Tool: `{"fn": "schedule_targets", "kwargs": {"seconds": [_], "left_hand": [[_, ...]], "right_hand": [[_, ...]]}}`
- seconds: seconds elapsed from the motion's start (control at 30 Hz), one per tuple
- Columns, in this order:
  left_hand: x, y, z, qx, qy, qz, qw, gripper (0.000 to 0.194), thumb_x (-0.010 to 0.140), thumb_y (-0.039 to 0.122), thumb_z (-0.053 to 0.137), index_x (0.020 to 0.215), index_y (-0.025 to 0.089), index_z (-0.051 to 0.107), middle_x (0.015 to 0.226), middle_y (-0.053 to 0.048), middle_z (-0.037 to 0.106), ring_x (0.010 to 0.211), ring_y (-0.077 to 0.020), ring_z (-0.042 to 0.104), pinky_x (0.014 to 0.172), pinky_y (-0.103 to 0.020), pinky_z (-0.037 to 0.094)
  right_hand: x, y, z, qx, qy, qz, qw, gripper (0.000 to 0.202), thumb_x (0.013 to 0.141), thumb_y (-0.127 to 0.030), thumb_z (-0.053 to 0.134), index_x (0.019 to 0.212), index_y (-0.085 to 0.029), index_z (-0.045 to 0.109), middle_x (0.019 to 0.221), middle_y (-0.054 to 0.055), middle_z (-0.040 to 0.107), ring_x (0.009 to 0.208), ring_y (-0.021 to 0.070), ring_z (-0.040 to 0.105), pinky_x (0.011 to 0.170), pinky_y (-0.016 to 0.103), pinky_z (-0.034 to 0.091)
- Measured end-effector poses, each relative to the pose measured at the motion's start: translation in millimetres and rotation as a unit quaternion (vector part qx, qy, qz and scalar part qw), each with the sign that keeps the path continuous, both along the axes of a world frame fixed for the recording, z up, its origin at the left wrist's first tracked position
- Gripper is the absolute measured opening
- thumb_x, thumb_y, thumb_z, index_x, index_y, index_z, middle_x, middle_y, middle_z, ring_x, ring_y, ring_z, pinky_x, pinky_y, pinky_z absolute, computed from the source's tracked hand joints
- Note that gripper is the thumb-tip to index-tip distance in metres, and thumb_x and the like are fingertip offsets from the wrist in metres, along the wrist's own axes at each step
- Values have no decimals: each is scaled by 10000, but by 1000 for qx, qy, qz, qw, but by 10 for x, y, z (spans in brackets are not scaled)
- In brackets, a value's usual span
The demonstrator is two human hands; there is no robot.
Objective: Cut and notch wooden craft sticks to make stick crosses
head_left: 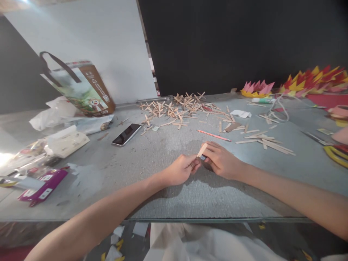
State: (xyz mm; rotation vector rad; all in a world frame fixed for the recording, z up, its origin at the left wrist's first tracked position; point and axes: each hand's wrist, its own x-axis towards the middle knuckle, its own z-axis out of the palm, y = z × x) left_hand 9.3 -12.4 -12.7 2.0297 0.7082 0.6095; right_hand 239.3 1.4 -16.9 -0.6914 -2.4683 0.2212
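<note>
Head view: both of the person's hands meet over the near middle of the worktop [108,174], forearms reaching in from either side. The left hand [185,169] is closed, its thumb and fingers pinching the lower end of a short wooden stick [202,150]. The stick slants up and to the right, its upper end beside the right hand's bent index finger. The right hand [221,160] is partly curled, with a small greyish thing between its fingers; whether it also grips the stick cannot be told.

Just beyond the hands lies a pink patterned pencil [214,136]. Farther back is a heap of crossed sticks [174,110], and loose sticks [272,143] lie scattered to the right, near a white paper scrap [240,114]. Scissors [337,154] with yellow handles are at the right edge, below pink-and-yellow paper points [257,88] at the back. On the left are a dark-screened phone [127,135], an upright printed bag [89,87] and, nearer, a purple packet [45,186].
</note>
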Motion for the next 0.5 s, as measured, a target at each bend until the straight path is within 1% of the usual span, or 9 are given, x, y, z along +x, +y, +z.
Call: {"fn": "schedule_targets", "kwargs": {"seconds": [0.17, 0.27, 0.37, 0.43, 0.5], "left_hand": [[78, 14, -25, 35, 3, 38, 999, 275, 1007, 255, 408, 735, 211, 392, 646, 41, 453, 601, -97, 388, 602, -253, 344], [96, 29, -30, 36, 2, 42, 998, 276, 1011, 272, 414, 743, 209, 397, 648, 42, 449, 600, -96, 390, 598, -251, 340], [88, 31, -30, -8, -14, 36, 999, 313, 1033, 309, 410, 737, 208, 394, 654, 39, 444, 601, -96, 397, 610, -257, 347], [85, 22, -31, -56, -38, 28, 997, 369, 1056, 363, 403, 721, 210, 386, 643, 35, 442, 598, -98, 399, 616, -266, 351], [91, 10, -33, -113, -85, 13, 990, 410, 1071, 429, 396, 721, 216, 383, 626, 43, 417, 577, -98, 385, 606, -272, 342]], "right_hand": [[-21, -19, 8, 7, -7, -31, 999, 131, 994, -121, 464, 934, -235, 485, 966, 93, 606, 895, 280, 507, 787, 411, 411], [-25, -23, 3, 14, -12, -45, 999, 109, 1021, -158, 465, 944, -233, 482, 985, 102, 600, 910, 287, 507, 794, 418, 418], [-24, -29, 5, 0, -14, -47, 999, 110, 1057, -197, 448, 955, -234, 462, 1006, 103, 585, 915, 281, 498, 807, 418, 425], [-21, -34, 10, -12, -10, -44, 999, 121, 1080, -219, 422, 963, -234, 446, 1013, 100, 572, 910, 273, 488, 808, 411, 426], [-19, -35, 13, -23, 0, -42, 999, 140, 1105, -255, 392, 974, -233, 437, 1010, 94, 560, 905, 265, 481, 810, 405, 424]]}}
